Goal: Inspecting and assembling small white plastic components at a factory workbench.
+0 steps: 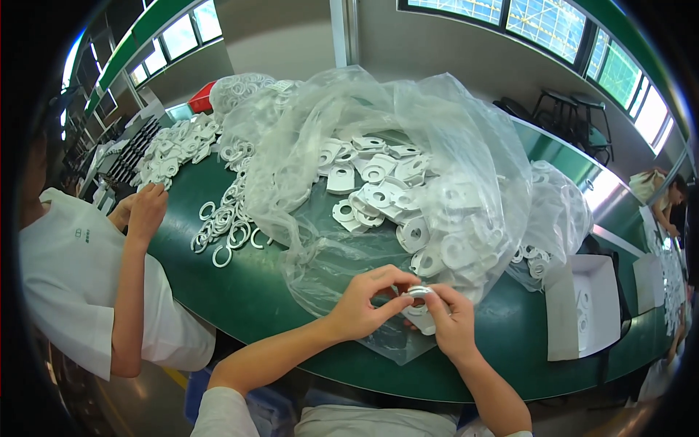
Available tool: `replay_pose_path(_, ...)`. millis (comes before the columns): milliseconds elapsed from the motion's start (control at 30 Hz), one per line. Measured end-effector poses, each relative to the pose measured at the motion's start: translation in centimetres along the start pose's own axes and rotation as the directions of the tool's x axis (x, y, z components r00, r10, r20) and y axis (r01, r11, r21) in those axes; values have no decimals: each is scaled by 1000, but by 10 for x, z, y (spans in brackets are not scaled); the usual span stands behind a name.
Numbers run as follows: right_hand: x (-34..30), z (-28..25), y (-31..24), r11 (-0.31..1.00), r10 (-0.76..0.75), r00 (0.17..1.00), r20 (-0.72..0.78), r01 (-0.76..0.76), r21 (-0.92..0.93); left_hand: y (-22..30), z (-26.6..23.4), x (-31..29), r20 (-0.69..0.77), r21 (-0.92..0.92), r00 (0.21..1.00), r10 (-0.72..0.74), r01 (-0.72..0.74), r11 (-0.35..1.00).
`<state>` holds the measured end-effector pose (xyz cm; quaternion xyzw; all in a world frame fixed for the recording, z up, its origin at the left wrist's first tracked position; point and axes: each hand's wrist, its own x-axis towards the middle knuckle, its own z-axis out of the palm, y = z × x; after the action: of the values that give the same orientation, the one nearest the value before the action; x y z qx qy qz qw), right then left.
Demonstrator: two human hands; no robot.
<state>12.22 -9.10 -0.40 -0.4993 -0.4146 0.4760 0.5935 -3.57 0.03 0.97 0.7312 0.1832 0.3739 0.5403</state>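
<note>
My left hand (pixel 366 303) and my right hand (pixel 453 320) meet over the near edge of the table. Between them is a white plastic plate with a round hole (pixel 422 320). A thin ring (pixel 419 291) lies at the plate's upper end, with the left thumb and forefinger pinching it from the left. My right fingers grip the plate from the right, the thumb pressed near the ring. Whether the ring is seated in the plate cannot be made out. Just beyond, a heap of similar white plates (pixel 378 172) lies inside a large clear plastic bag (pixel 313 251).
Loose white rings (pixel 238 233) lie left of the bag on the green table (pixel 183 256). At left, a person in a white shirt (pixel 80 262) handles parts beside another pile (pixel 175 149). An open white box (pixel 597 298) and a smaller clear bag (pixel 557 204) stand right.
</note>
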Motion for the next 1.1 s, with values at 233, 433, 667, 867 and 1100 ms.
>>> replay_pose_path(233,-3,-1,5,934,-171,982,76,186,-305,1,-7,-4,92,108,995,-25,15,994)
replay_pose_path(433,-1,5,6,994,80,997,8,-79,-78,-3,3,-2,27,112,991,-133,129,985)
replay_pose_path(667,4,-7,4,996,68,996,64,-72,55,-4,-1,2,122,55,982,-144,138,989)
replay_pose_path(867,-8,-1,-22,970,228,934,276,-194,-147,-7,-20,2,118,190,993,-12,-11,982)
replay_pose_path(1100,-71,-87,-70,862,-406,784,-471,156,-482,-26,-29,16,-212,375,972,106,-19,927)
